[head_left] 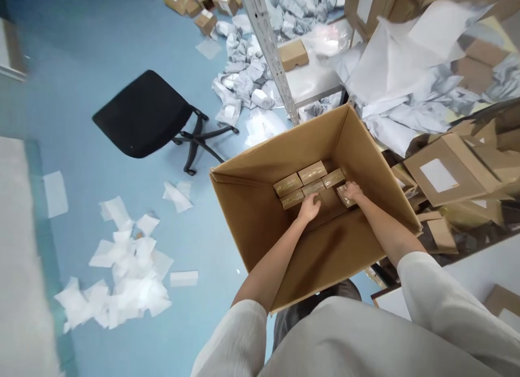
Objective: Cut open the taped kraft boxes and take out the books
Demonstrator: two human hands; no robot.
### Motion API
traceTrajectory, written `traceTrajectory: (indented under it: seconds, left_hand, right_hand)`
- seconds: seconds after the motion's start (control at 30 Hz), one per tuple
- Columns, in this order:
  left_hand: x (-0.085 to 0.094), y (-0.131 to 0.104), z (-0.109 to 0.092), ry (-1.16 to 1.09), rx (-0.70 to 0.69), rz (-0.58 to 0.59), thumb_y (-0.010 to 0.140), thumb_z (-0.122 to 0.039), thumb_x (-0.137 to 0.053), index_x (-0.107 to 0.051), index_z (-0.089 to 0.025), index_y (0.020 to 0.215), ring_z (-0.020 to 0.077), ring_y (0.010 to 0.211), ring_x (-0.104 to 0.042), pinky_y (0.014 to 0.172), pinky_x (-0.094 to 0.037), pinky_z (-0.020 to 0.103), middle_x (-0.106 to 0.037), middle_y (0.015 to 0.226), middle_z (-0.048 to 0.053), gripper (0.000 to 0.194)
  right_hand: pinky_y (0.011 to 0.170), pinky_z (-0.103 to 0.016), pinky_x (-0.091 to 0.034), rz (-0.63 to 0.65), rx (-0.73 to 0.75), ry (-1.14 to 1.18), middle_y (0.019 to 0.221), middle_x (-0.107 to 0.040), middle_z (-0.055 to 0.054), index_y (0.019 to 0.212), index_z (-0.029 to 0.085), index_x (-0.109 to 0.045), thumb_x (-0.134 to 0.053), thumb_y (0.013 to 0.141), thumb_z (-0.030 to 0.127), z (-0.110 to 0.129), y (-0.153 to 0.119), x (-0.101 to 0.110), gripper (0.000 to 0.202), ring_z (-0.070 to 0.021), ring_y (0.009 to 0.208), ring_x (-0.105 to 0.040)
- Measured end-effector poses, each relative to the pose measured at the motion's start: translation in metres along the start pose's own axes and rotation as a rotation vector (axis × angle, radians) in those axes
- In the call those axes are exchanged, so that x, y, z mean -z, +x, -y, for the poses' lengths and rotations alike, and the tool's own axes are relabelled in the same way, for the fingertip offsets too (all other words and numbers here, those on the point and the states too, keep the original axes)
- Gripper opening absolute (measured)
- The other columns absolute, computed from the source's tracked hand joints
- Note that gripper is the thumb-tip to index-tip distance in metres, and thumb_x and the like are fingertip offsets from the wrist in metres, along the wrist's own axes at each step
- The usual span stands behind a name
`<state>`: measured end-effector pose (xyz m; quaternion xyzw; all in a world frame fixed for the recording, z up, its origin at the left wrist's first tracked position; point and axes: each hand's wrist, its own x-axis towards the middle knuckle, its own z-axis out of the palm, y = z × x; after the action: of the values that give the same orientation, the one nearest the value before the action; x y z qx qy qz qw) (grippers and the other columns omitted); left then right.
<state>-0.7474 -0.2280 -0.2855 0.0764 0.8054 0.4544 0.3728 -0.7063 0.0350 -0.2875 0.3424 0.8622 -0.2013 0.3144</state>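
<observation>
Both my arms reach down into a large open cardboard carton [325, 258]. On its bottom, several small brown boxes [287, 184] sealed with clear tape lie side by side in rows. My right hand [352, 192] is closed around the near end of another small taped box [343, 196], close to the carton's right wall. My left hand [309, 208] touches the near edge of a small box [313, 188] in the middle, thumb and forefinger slightly apart; its other fingers are partly hidden.
A black office chair [148, 114] stands on the blue floor, left of the carton. White paper sheets [130, 274] lie scattered there. Beyond a metal shelf post [270, 46] are grey mailing bags [247, 76]. More cardboard boxes [450, 171] are piled at the right.
</observation>
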Motion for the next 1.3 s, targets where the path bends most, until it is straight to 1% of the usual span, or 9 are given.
traceTrajectory:
  seconds: [0.1,0.23,0.4,0.57,0.67,0.8,0.93,1.13,1.3]
  left_hand:
    - [-0.023,0.031,0.026,0.009,0.018,0.015,0.095,-0.021,-0.069,-0.072,-0.020,0.136,0.0327,0.145,-0.062,0.127,-0.045,0.049,-0.069,0.149,0.015,0.041]
    - [-0.057,0.069,0.067,0.004,0.027,0.048,0.096,-0.020,-0.069,-0.073,-0.022,0.136,0.0324,0.142,-0.063,0.127,-0.045,0.049,-0.070,0.147,0.014,0.041]
    - [-0.100,0.115,0.115,0.001,0.063,0.091,0.096,-0.019,-0.069,-0.072,-0.021,0.138,0.0329,0.138,-0.065,0.125,-0.048,0.050,-0.071,0.142,0.014,0.042]
    - [-0.133,0.140,0.147,-0.049,0.073,0.151,0.096,-0.017,-0.068,-0.073,-0.019,0.136,0.0334,0.135,-0.067,0.123,-0.049,0.048,-0.073,0.137,0.015,0.040]
    - [-0.140,0.139,0.163,-0.107,0.059,0.180,0.097,-0.017,-0.066,-0.073,-0.018,0.136,0.0330,0.133,-0.068,0.122,-0.051,0.048,-0.073,0.136,0.016,0.039]
    - [-0.137,0.133,0.186,-0.144,0.049,0.212,0.099,-0.020,-0.065,-0.072,-0.021,0.137,0.0315,0.131,-0.068,0.120,-0.052,0.048,-0.073,0.137,0.014,0.038]
    - [-0.133,0.143,0.203,-0.138,0.081,0.200,0.098,-0.018,-0.066,-0.072,-0.021,0.136,0.0324,0.138,-0.065,0.125,-0.048,0.049,-0.071,0.141,0.014,0.039]
    - [-0.136,0.175,0.212,-0.095,0.160,0.178,0.098,-0.014,-0.062,-0.072,-0.020,0.138,0.0301,0.138,-0.065,0.125,-0.048,0.046,-0.071,0.144,0.013,0.042]
    - [-0.148,0.182,0.216,-0.087,0.196,0.197,0.098,-0.012,-0.061,-0.072,-0.020,0.139,0.0281,0.138,-0.066,0.123,-0.049,0.043,-0.071,0.145,0.012,0.043]
  right_hand:
    - [0.117,-0.054,-0.050,0.052,-0.037,-0.077,0.155,-0.059,-0.025,0.145,0.018,-0.070,-0.074,0.087,0.027,-0.015,0.036,-0.030,0.059,-0.0428,0.146,-0.057]
    - [0.115,-0.052,-0.051,0.107,-0.119,-0.103,0.155,-0.060,-0.028,0.148,0.014,-0.066,-0.075,0.087,0.029,-0.041,0.084,-0.078,0.063,-0.0413,0.145,-0.059]
    - [0.112,-0.050,-0.054,0.067,-0.176,-0.092,0.152,-0.062,-0.025,0.150,0.018,-0.064,-0.075,0.090,0.039,-0.075,0.144,-0.138,0.064,-0.0385,0.140,-0.063]
    - [0.113,-0.051,-0.052,0.052,-0.219,-0.151,0.156,-0.058,-0.027,0.153,0.017,-0.059,-0.074,0.091,0.037,-0.093,0.184,-0.178,0.067,-0.0387,0.143,-0.060]
    - [0.118,-0.051,-0.045,0.041,-0.252,-0.242,0.159,-0.054,-0.030,0.155,0.013,-0.055,-0.073,0.094,0.037,-0.097,0.197,-0.190,0.068,-0.0400,0.149,-0.053]
    - [0.118,-0.051,-0.042,0.031,-0.335,-0.294,0.159,-0.051,-0.030,0.157,0.014,-0.053,-0.076,0.095,0.039,-0.109,0.209,-0.205,0.071,-0.0406,0.149,-0.051]
    - [0.120,-0.055,-0.040,0.027,-0.415,-0.306,0.170,-0.036,-0.032,0.161,0.015,-0.045,-0.078,0.093,0.046,-0.128,0.222,-0.228,0.082,-0.0436,0.155,-0.043]
    - [0.122,-0.056,-0.036,0.015,-0.352,-0.328,0.170,-0.033,-0.030,0.161,0.019,-0.038,-0.080,0.089,0.051,-0.140,0.244,-0.253,0.090,-0.0430,0.155,-0.040]
    - [0.118,-0.059,-0.037,0.009,-0.353,-0.367,0.166,-0.033,-0.030,0.157,0.021,-0.038,-0.079,0.087,0.051,-0.138,0.257,-0.260,0.086,-0.0437,0.150,-0.042]
